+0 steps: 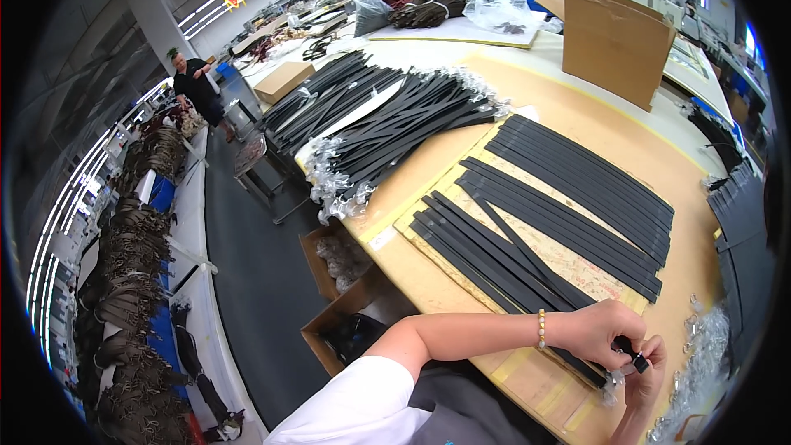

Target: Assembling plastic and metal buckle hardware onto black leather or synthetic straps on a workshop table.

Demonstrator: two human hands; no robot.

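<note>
Over the table's near right side, my left hand (608, 331) is closed in a pinch on the end of a black strap (631, 353). My right hand (648, 375) pinches the same strap end from the other side. A bit of clear plastic (612, 385) hangs by the fingers. Beneath my left forearm lies a loose group of black straps (486, 247), some crossing at angles. Two neater rows of black straps (568, 222) lie side by side beyond, on a yellow-edged board (404, 222).
Heaped black straps (387, 128) with plastic-wrapped ends cover the table's far left. An upright cardboard box (614, 48) stands at the back. Clear plastic pieces (692, 371) line the right edge. Open cartons (338, 321) sit below the left edge. Other people (198, 91) are farther off.
</note>
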